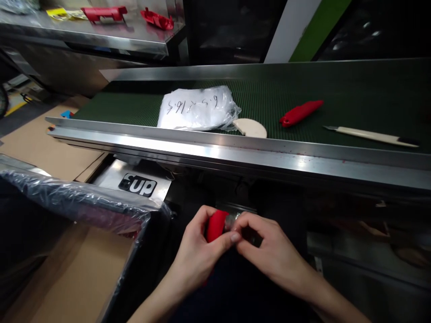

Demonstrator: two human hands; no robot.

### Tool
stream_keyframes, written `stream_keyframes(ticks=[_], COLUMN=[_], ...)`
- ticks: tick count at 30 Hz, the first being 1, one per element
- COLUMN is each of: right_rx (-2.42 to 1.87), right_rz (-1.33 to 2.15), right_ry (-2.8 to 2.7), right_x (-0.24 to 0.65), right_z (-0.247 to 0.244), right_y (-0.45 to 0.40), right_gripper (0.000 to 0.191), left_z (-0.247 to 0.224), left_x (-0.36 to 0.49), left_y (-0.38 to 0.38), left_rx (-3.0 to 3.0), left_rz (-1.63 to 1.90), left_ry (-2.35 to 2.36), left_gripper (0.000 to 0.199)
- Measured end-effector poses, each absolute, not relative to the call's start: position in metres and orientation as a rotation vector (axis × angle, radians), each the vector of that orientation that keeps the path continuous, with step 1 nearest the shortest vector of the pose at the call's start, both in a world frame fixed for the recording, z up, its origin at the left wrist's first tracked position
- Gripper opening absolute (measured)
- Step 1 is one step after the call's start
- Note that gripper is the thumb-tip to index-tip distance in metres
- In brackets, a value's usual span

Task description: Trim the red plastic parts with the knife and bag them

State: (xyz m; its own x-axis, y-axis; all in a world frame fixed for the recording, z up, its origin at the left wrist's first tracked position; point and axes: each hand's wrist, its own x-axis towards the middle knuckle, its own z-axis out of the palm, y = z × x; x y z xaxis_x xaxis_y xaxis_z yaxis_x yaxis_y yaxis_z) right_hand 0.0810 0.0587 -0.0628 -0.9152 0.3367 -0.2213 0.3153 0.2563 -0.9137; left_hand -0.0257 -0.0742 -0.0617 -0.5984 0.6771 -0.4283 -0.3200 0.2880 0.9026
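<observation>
In front of my body, below the conveyor edge, my left hand (201, 244) is wrapped round a red plastic part (216, 225). At its right end shows a shiny, greyish transparent piece (230, 221) that looks like plastic film. My right hand (261, 237) pinches at that shiny end, its thumb and forefinger pressed together and touching my left thumb. Much of what lies between the fingers is hidden. On the green belt lies another red plastic part (301, 113), and a craft knife (370, 134) with a pale handle rests to its right.
A stack of plastic bags (198, 107) with handwriting sits on the conveyor belt (266, 96) beside a cream round piece (252, 128). The metal rail (208, 146) runs across. A lined box (148, 220) stands at lower left. Red parts (104, 14) lie on a steel table (141, 38).
</observation>
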Motion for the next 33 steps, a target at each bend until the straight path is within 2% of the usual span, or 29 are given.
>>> stream_keyframes(ticks=[6, 10, 12, 14, 16, 17, 20, 23, 25, 28, 33], right_rx=[-0.741, -0.501, -0.387, -0.342, -0.347, -0.348, -0.23, -0.297, -0.477, -0.576, -0.303], right_rz=[1.533, 1.114, 1.023, 1.011, 1.035, 1.074, 1.37, 1.428, 1.25, 0.947, 0.518], right_ry=[-2.485, -2.472, -2.472, -2.469, -2.521, -2.581, -2.689, -2.469, -2.32, -2.281, -2.475], right_x=[0.086, 0.085, 0.082, 0.079, 0.076, 0.075, 0.073, 0.081, 0.092, 0.111, 0.123], right_z=[-0.064, -0.074, -0.075, -0.07, -0.06, -0.055, -0.042, -0.038, -0.037, -0.035, -0.037], right_y=[0.06, 0.051, 0.049, 0.05, 0.056, 0.059, 0.07, 0.077, 0.077, 0.071, 0.061], right_gripper=[0.013, 0.013, 0.012, 0.014, 0.026, 0.026, 0.012, 0.009, 0.008, 0.014, 0.027], left_z=[-0.07, -0.078, -0.081, -0.085, -0.089, -0.091, -0.097, -0.101, -0.105, -0.111, -0.109], left_x=[-0.029, -0.023, -0.02, -0.018, -0.016, -0.015, -0.015, -0.023, -0.033, -0.046, -0.047], left_y=[-0.073, -0.063, -0.059, -0.059, -0.062, -0.065, -0.07, -0.069, -0.066, -0.061, -0.057], left_rx=[0.347, 0.278, 0.241, 0.335, 0.576, 0.734, 1.082, 0.893, 0.651, 0.447, 0.275], left_rz=[1.385, 1.496, 1.558, 1.57, 1.518, 1.472, 1.352, 1.373, 1.439, 1.508, 1.584], left_ry=[1.828, 1.973, 1.996, 2.065, 2.178, 2.225, 2.275, 2.23, 2.148, 2.062, 1.879], left_gripper=[0.025, 0.022, 0.022, 0.025, 0.034, 0.039, 0.052, 0.058, 0.045, 0.014, 0.019])
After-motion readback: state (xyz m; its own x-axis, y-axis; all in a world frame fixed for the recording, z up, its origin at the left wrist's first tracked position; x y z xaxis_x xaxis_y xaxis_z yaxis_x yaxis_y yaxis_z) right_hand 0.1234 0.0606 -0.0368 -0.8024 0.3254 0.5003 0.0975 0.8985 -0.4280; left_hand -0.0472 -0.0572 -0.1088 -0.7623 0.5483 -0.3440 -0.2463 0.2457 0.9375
